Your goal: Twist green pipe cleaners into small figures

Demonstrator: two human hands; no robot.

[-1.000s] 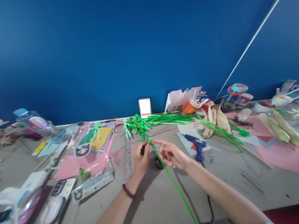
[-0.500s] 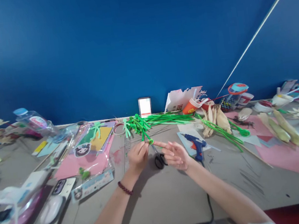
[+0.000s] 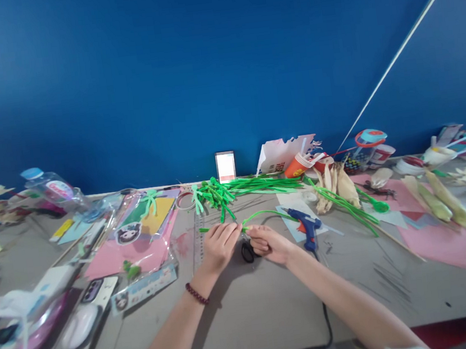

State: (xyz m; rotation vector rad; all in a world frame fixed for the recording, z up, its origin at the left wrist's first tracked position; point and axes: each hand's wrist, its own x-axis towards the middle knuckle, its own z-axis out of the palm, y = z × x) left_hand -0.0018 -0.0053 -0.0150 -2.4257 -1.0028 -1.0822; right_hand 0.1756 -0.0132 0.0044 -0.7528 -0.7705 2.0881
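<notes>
A thin green pipe cleaner [image 3: 268,212] is pinched between my two hands; one end pokes out left of my left hand and the other curves off to the right. My left hand [image 3: 220,245], with a beaded bracelet at the wrist, has its fingers closed on it. My right hand [image 3: 269,242] is closed on it too, fingertips nearly touching those of the left. Black-handled scissors [image 3: 247,251] lie between and below the hands. A pile of green pipe cleaners [image 3: 216,194] is just behind them.
Right of my hands lies a blue glue gun [image 3: 306,226] with its cord. Farther right are dried husks [image 3: 347,186] and pink paper [image 3: 450,250]. On the left are plastic-wrapped coloured papers [image 3: 111,260], a ruler [image 3: 199,241], a phone [image 3: 82,329] and a bottle [image 3: 59,190].
My right hand's extended fingers have curled into a pinch. The green piece between my hands now shows as a long strand stretching to both sides.
</notes>
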